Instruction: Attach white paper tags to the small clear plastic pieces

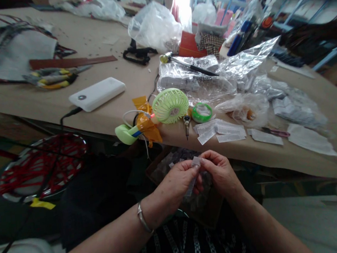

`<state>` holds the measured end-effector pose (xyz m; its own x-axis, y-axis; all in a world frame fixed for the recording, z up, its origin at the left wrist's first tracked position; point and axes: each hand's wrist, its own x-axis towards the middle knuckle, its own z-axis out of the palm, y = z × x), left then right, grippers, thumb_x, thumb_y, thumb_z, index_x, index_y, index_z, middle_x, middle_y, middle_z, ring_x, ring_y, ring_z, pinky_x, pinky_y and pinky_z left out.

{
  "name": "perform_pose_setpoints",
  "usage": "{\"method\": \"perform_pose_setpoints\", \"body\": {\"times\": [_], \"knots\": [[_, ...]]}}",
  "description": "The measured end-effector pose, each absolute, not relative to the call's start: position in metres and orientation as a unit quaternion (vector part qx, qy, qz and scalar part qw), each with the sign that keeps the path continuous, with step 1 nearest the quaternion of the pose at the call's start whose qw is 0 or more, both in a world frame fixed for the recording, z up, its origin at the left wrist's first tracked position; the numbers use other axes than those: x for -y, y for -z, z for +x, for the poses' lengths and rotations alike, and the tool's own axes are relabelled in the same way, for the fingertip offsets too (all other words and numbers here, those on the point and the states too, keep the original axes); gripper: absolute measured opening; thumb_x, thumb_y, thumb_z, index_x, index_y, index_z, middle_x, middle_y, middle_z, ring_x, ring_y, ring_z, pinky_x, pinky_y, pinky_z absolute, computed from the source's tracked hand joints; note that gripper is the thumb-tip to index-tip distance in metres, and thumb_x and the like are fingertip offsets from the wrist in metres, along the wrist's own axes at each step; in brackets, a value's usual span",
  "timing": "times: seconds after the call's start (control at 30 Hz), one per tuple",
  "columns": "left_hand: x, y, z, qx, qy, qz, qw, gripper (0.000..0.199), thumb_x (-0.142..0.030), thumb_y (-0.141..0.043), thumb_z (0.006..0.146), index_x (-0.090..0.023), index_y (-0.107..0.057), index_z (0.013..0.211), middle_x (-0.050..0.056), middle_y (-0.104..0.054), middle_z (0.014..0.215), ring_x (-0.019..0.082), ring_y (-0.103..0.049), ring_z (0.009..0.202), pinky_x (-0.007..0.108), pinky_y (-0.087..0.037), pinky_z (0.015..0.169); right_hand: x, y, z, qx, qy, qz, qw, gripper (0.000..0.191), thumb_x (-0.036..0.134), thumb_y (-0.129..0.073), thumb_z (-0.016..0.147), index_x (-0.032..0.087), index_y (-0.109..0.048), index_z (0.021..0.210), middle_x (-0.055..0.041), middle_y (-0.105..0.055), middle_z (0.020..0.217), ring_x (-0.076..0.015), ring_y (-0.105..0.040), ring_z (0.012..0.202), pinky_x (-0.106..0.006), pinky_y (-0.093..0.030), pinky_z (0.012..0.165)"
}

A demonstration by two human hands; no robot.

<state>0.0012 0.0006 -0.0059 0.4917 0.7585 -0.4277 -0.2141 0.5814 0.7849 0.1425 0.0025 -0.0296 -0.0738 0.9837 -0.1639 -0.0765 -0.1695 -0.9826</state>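
My left hand (pixel 179 181) pinches a small whitish printed strip (pixel 195 162), its lower part hanging below the fingers. Close beside it, my right hand (pixel 219 172) has its thumb and fingers pinched together at the strip's edge. Both hands are in front of the table edge, above a box (pixel 214 211) of small pale scraps. On the table just beyond lie several printed white strips (pixel 221 130). A green ring-shaped container (pixel 201 112) and a small pointed tool (pixel 187 125) are near them.
A green handheld fan (pixel 171 106) is taped at the table edge (pixel 112 130). A white power bank (pixel 97 94) and pliers (pixel 58 78) lie left. A hammer (pixel 191 65) rests on clear plastic packs (pixel 178 77). A red-strapped round stool (pixel 41 168) stands lower left.
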Motion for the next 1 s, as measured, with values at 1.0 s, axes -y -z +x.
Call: {"method": "perform_pose_setpoints", "body": {"times": [1.0], "knots": [[-0.047, 0.007, -0.022, -0.512, -0.424, 0.641, 0.384, 0.020, -0.024, -0.049, 0.083, -0.016, -0.064, 0.072, -0.001, -0.063, 0.067, 0.010, -0.055, 0.062, 0.019, -0.040, 0.059, -0.043, 0.014, 0.112, 0.552, -0.421, -0.537, 0.479, 0.009, 0.025, -0.057, 0.076, 0.017, -0.058, 0.074, 0.0064, -0.051, 0.049, -0.0068, -0.048, 0.043, -0.019, -0.037, 0.045]]}}
